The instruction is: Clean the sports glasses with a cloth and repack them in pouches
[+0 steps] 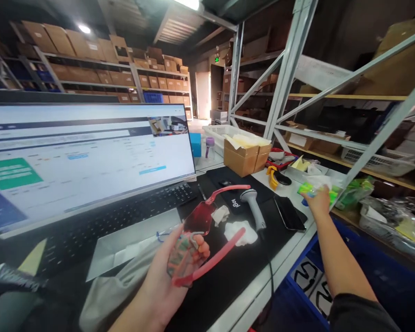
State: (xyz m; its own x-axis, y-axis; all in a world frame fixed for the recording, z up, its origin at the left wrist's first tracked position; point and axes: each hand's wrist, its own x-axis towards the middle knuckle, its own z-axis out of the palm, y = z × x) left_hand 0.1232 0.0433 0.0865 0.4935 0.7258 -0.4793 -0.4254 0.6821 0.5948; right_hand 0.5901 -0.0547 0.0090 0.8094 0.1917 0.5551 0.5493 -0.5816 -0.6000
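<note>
My left hand is closed around a pair of sunglasses with red, see-through arms, unfolded and pointing to the right. One dark red lens shows above my fingers; the other side is partly behind them. Below that hand lies a grey cloth pouch, beside an open white box. Stretched out to the right, my right hand grips a green and yellow tissue pack. White tissue sticks up from it, and my fingertips are partly hidden there.
A monitor and keyboard stand at left. On the black mat are a barcode scanner, crumpled white tissue and a phone. A cardboard box sits behind; a metal shelf post rises at right.
</note>
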